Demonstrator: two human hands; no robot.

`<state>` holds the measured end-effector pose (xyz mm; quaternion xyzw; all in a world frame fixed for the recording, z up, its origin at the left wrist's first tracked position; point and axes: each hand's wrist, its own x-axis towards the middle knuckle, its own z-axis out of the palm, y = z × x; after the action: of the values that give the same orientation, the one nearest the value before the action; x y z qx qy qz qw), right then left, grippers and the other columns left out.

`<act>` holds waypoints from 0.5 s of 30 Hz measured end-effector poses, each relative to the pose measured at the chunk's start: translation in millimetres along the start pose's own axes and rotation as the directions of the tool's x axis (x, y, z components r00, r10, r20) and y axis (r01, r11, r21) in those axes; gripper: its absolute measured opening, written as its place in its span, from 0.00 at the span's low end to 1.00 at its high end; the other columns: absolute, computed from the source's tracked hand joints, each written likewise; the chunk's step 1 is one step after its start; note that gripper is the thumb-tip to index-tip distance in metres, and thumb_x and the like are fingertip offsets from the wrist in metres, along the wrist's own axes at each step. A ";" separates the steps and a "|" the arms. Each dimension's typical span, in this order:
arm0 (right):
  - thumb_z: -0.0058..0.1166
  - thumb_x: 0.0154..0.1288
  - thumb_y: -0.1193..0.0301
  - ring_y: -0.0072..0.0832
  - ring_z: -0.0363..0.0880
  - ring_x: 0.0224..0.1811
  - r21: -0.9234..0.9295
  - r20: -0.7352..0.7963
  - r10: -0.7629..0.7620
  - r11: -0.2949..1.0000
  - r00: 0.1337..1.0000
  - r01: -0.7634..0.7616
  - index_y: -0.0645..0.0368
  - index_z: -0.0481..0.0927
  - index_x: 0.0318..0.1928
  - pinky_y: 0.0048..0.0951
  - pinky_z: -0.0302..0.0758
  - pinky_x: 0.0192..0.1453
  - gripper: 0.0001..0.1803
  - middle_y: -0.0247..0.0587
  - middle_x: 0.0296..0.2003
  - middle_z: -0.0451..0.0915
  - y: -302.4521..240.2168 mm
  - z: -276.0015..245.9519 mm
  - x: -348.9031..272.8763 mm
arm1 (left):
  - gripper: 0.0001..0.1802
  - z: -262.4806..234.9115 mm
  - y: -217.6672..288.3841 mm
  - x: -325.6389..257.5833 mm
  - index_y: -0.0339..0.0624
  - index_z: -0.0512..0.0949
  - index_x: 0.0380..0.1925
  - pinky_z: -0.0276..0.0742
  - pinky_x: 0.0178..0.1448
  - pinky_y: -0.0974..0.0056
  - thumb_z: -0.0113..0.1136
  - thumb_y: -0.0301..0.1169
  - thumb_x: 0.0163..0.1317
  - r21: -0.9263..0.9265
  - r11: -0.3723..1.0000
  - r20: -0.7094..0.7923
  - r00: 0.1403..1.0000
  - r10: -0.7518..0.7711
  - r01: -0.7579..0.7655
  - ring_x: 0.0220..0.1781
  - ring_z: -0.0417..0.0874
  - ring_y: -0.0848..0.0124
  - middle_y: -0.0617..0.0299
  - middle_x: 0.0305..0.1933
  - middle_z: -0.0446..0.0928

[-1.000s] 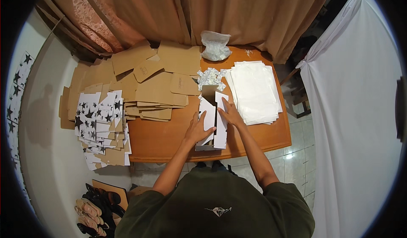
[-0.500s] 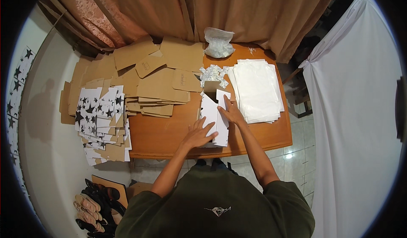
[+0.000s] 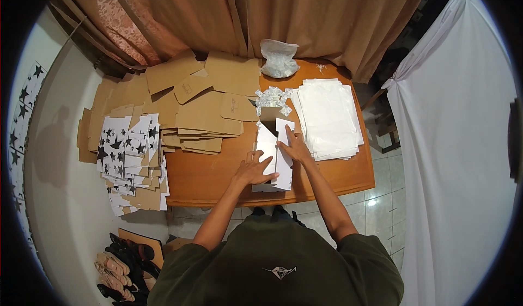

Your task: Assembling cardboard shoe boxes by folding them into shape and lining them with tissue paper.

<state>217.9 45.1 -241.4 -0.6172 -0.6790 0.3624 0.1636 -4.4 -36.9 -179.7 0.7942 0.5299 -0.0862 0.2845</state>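
Observation:
A white cardboard box (image 3: 266, 141) stands near the front edge of the wooden table (image 3: 212, 172). Its two long top flaps are folded inward over the opening, and a brown end flap (image 3: 270, 113) sticks up at the far end. A dark gap shows below that flap. My left hand (image 3: 251, 171) rests with spread, slightly bent fingers on the left flap, its thumb reaching across to the right one. Over the right flap lies my right hand (image 3: 296, 147), fingers apart and thumb toward the middle seam.
Small white packets (image 3: 274, 96) lie heaped behind the box, near a plastic bag (image 3: 279, 61). A stack of white sheets (image 3: 328, 122) is to the right. Flat brown cardboard (image 3: 210, 112) and star-printed pieces (image 3: 115, 142) cover the left side. Shoes (image 3: 117, 268) sit on the lower left.
The fingers of my left hand have drawn in and bent more on the left flap. My right hand stays at the right flap. The view has shifted slightly.

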 end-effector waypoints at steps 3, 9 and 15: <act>0.60 0.65 0.43 0.68 0.72 0.66 0.047 0.026 -0.045 0.998 0.999 0.044 0.46 0.50 0.81 0.54 0.72 0.68 0.52 0.81 0.68 0.60 14.0 2.4 0.9 | 0.47 4.5 -9.6 5.8 0.58 0.69 0.73 0.65 0.74 0.38 0.46 0.74 0.64 -0.133 0.991 -0.044 0.999 0.003 -0.009 0.79 0.57 0.46 0.46 0.78 0.58; 0.57 0.67 0.40 0.71 0.73 0.64 0.007 -0.017 -0.127 0.992 0.992 0.127 0.47 0.48 0.82 0.54 0.73 0.68 0.52 0.83 0.69 0.58 24.1 15.5 -9.3 | 0.40 5.7 -25.5 -4.5 0.58 0.73 0.71 0.58 0.78 0.40 0.46 0.69 0.69 -0.293 0.947 -0.097 0.990 0.105 -0.129 0.80 0.57 0.45 0.45 0.77 0.62; 0.58 0.66 0.38 0.72 0.75 0.60 -0.006 -0.093 -0.065 0.998 0.994 0.064 0.45 0.52 0.80 0.54 0.76 0.63 0.51 0.79 0.68 0.59 5.3 17.4 -25.1 | 0.36 -1.3 -19.2 -30.9 0.56 0.77 0.66 0.54 0.80 0.43 0.58 0.63 0.65 -0.191 0.950 -0.140 0.965 0.222 -0.246 0.80 0.57 0.46 0.49 0.78 0.63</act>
<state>214.7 15.9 -251.3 -0.6114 -0.6908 0.3268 0.2055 -34.8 -55.4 -172.1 0.8213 0.4538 0.0502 0.3420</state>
